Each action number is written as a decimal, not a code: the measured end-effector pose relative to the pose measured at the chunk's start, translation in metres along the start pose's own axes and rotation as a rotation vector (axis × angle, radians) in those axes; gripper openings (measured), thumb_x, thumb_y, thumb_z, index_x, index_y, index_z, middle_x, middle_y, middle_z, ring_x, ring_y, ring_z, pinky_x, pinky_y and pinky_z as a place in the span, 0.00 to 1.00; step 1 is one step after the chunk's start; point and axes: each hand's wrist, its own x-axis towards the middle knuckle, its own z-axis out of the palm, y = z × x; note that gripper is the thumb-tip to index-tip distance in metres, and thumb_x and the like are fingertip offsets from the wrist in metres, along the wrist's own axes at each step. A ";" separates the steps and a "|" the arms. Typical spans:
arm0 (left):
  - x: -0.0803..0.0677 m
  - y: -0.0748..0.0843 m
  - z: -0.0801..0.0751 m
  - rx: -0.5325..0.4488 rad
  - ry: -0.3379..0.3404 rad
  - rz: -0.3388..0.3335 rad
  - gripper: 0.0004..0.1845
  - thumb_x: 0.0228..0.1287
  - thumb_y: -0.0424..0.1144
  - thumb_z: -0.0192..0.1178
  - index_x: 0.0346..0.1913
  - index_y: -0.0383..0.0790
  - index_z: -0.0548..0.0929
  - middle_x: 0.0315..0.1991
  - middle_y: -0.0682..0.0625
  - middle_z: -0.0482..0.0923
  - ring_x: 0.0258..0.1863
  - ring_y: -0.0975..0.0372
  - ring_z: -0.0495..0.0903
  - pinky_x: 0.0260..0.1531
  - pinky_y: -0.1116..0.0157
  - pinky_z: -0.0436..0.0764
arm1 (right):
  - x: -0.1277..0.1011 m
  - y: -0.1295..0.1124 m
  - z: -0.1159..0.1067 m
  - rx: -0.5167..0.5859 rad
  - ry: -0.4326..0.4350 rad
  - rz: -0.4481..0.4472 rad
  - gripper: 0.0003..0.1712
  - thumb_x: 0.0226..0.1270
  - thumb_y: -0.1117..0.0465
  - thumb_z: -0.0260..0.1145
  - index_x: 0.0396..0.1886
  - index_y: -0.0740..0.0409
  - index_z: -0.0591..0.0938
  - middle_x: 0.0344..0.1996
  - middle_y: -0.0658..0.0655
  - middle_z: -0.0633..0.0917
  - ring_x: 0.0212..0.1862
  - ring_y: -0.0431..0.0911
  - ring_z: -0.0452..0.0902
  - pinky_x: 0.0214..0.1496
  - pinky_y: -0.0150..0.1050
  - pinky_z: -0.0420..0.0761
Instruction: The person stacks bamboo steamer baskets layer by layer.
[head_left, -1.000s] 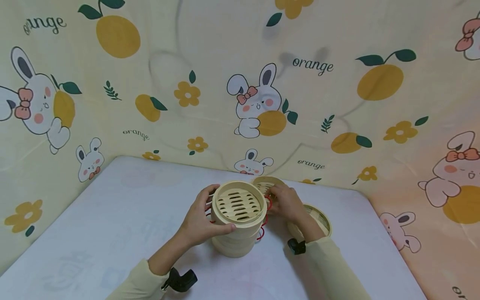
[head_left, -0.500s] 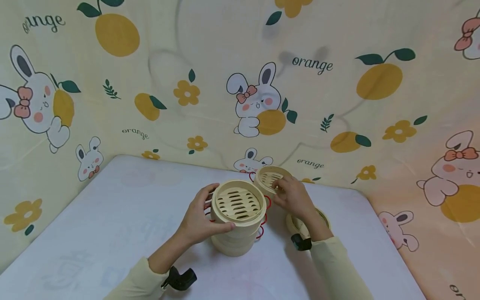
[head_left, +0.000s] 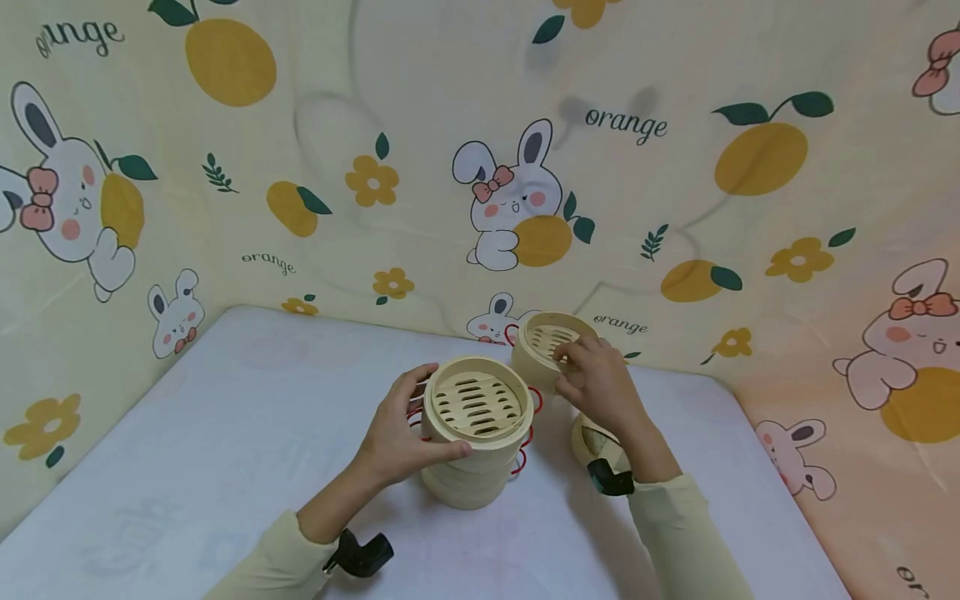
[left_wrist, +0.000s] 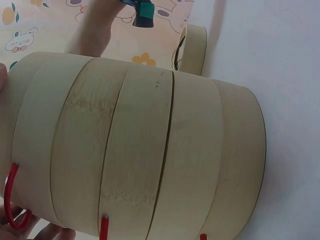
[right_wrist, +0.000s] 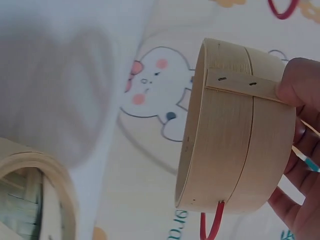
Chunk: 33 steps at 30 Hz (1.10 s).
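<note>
In the head view, a stack of small bamboo steamer baskets (head_left: 468, 475) with red cord loops stands upright on the table. My left hand (head_left: 397, 437) grips its top basket, fingers on the far left side and thumb across the front. The stack's side fills the left wrist view, its bamboo bands (left_wrist: 140, 145) pressed together. Behind and right of it, my right hand (head_left: 600, 379) pinches the rim of another bamboo steamer basket (head_left: 536, 364), slatted face up. In the right wrist view this basket (right_wrist: 240, 130) is held off the table, my thumb against its side.
Partly hidden under my right forearm, a round bamboo piece with a woven inside, seemingly a lid (head_left: 592, 442), lies on the white table (head_left: 225, 467). A printed cloth (head_left: 420, 100) rises behind the table. Black devices (head_left: 362, 556) sit on both wrists.
My right hand has raised its steamer basket from behind the stack, moving it up and to the right, apart from the stack. The left hand and the stack stay almost in place.
</note>
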 end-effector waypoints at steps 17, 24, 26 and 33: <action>-0.001 -0.003 -0.002 -0.008 -0.019 0.034 0.56 0.34 0.48 0.81 0.70 0.45 0.62 0.66 0.46 0.66 0.63 0.52 0.73 0.58 0.53 0.76 | 0.002 -0.016 -0.023 0.064 0.125 -0.057 0.13 0.47 0.66 0.64 0.37 0.55 0.82 0.32 0.53 0.79 0.35 0.49 0.68 0.40 0.47 0.68; -0.002 -0.005 -0.004 -0.033 -0.069 0.022 0.58 0.36 0.50 0.80 0.73 0.48 0.58 0.67 0.48 0.69 0.61 0.52 0.74 0.52 0.53 0.80 | 0.000 -0.025 -0.033 0.090 0.148 -0.057 0.14 0.47 0.67 0.66 0.38 0.56 0.81 0.33 0.54 0.80 0.39 0.50 0.71 0.44 0.49 0.68; -0.002 -0.006 -0.004 -0.034 -0.072 0.032 0.57 0.37 0.50 0.79 0.72 0.47 0.58 0.66 0.48 0.69 0.61 0.52 0.74 0.52 0.53 0.80 | 0.000 -0.027 -0.035 0.095 0.149 -0.057 0.14 0.47 0.67 0.65 0.38 0.56 0.81 0.33 0.54 0.80 0.39 0.49 0.71 0.44 0.48 0.68; -0.002 -0.008 -0.005 -0.031 -0.060 0.050 0.54 0.38 0.49 0.78 0.71 0.47 0.61 0.65 0.47 0.69 0.62 0.52 0.73 0.54 0.54 0.79 | -0.001 -0.036 -0.042 0.094 0.150 -0.063 0.14 0.47 0.66 0.65 0.38 0.55 0.81 0.33 0.52 0.79 0.38 0.47 0.69 0.44 0.47 0.66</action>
